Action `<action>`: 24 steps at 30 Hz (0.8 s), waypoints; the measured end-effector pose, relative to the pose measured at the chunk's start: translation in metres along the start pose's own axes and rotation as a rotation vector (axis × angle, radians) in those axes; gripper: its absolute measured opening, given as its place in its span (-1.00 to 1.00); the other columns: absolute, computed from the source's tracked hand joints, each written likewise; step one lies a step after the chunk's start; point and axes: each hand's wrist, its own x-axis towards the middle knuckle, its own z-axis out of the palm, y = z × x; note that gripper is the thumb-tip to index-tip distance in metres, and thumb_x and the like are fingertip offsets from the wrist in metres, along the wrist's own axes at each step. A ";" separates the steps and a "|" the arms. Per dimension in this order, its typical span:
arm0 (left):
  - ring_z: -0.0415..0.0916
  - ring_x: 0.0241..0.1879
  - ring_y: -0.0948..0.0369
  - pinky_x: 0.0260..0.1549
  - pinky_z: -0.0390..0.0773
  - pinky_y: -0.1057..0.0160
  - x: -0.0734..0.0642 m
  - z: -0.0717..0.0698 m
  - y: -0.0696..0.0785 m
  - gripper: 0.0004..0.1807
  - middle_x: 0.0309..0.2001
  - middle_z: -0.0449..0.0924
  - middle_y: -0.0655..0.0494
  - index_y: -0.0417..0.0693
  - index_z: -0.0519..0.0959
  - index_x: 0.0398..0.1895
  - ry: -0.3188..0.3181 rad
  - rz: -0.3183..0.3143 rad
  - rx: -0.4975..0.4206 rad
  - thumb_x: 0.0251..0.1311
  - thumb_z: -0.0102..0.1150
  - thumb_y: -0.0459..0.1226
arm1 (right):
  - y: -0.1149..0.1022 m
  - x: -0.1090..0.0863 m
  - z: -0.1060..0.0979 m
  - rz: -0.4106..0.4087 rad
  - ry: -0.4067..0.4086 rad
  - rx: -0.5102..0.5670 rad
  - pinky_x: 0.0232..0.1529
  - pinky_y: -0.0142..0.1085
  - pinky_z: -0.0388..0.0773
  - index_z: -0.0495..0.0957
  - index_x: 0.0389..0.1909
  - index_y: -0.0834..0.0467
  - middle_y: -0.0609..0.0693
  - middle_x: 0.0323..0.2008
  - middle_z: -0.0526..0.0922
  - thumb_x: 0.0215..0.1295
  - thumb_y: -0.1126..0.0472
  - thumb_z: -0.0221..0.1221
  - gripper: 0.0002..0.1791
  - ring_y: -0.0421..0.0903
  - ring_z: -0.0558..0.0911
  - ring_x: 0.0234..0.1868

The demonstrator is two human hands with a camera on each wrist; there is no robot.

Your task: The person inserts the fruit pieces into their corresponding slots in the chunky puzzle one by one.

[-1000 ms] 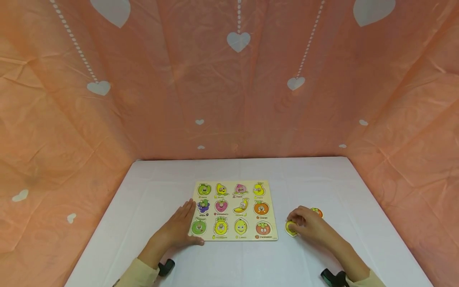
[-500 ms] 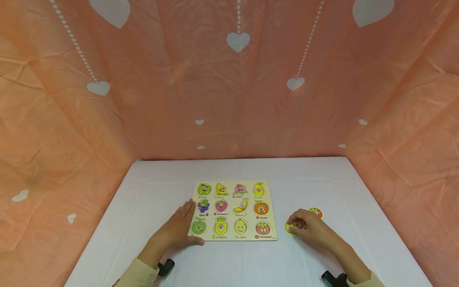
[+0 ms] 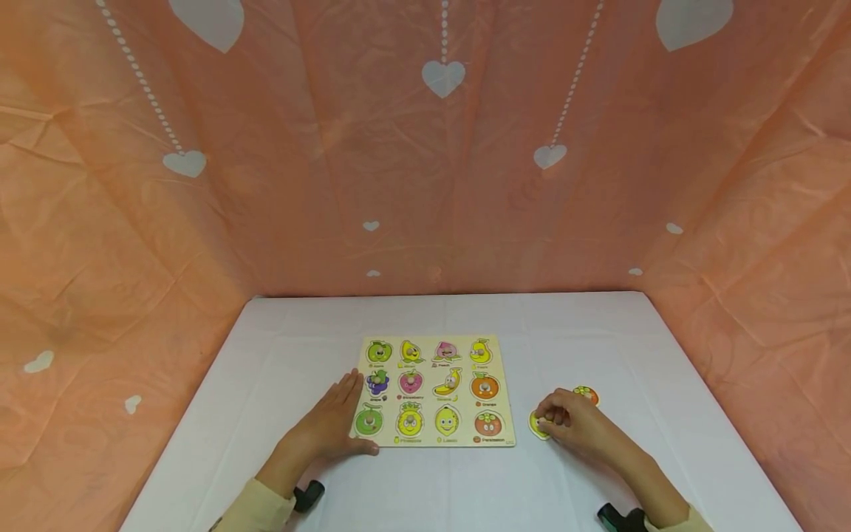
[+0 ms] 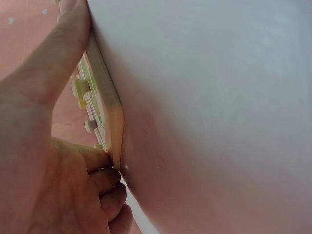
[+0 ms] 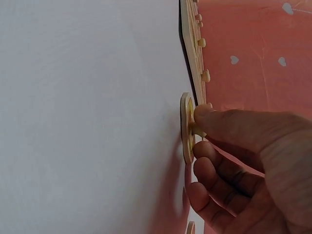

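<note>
My left hand point(image 3: 330, 420) rests at the near left corner of a wooden fruit puzzle board point(image 3: 428, 403). Its fingers lie along the left edge and its thumb along the near edge; in the left wrist view they touch the board's sides point(image 4: 105, 87). To the right of the board, my right hand point(image 3: 577, 420) pinches the small knob of a yellow puzzle piece point(image 3: 537, 425). Seen edge-on in the right wrist view, the yellow piece point(image 5: 185, 129) is close to the tabletop; whether it touches is unclear. Behind the right hand lies a red-orange fruit piece point(image 3: 588, 394), partly hidden.
A white cloth covers the table point(image 3: 439, 488). Orange fabric point(image 3: 439, 185) with pale hearts stands behind and at both sides. Round knobs point(image 5: 205, 75) stick up from the board. Each wrist carries a dark camera mount point(image 3: 309, 496).
My right hand has shifted slightly toward me, uncovering a little more of the red-orange piece. The yellow piece stays in about the same place. The left hand and board have not moved.
</note>
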 end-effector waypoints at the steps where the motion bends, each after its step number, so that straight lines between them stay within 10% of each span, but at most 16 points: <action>1: -0.13 0.70 -0.26 0.68 -0.03 -0.19 0.000 0.000 0.000 0.48 0.69 -0.12 -0.45 -0.53 -0.04 0.65 0.001 0.001 -0.002 -0.03 0.68 0.16 | 0.000 0.000 0.000 -0.002 0.001 0.002 -0.36 -0.39 0.58 0.71 -0.23 0.14 -0.18 -0.30 0.62 0.27 0.33 0.50 -0.85 -0.33 0.53 -0.33; 24: -0.15 0.70 -0.25 0.68 -0.03 -0.18 0.000 0.000 0.001 0.49 0.69 -0.12 -0.44 -0.53 -0.05 0.66 -0.002 0.000 0.018 -0.01 0.65 0.20 | -0.001 0.005 -0.002 0.081 0.002 -0.023 -0.34 -0.41 0.51 0.69 -0.26 0.06 -0.16 -0.32 0.55 0.30 0.25 0.50 -0.85 -0.31 0.47 -0.31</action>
